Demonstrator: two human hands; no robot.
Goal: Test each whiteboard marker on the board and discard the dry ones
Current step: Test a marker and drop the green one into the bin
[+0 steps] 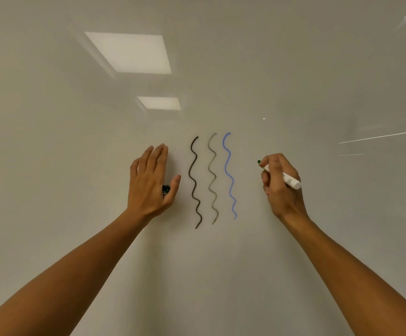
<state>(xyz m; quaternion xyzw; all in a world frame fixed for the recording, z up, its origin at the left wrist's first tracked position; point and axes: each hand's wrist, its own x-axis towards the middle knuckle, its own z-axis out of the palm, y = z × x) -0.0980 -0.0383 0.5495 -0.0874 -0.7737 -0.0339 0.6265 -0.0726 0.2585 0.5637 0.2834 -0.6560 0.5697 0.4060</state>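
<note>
— Holding anything in the right hand (280,183)?

— Yes, a marker (284,177). The fingers curl round its white barrel, the green tip points up and left, and the blunt end sticks out past the knuckles to the right. The cap is off.

— Is the tip on the board (318,81)?

— It sits at or just off the surface; I cannot tell which. No green mark shows by the tip.

— And the left hand (149,183)?

— Fingers straight and close together, pointing up, thumb spread out to the right. It lies flat toward the board, gripping nothing. A small dark thing (165,189) shows between the thumb and the forefinger, too small to make out.

— What is drawn so far?

— Three wavy lines running top to bottom, side by side between the two hands. The black line (194,183) is nearest the left hand and bold. The grey line (212,180) stands in the middle, paler. The blue line (229,177) is on the right, nearest the marker, thin and fading toward its lower end.

— Anything else?

— Two ceiling lights (130,53) reflect in the glossy board, above the left hand.
</note>
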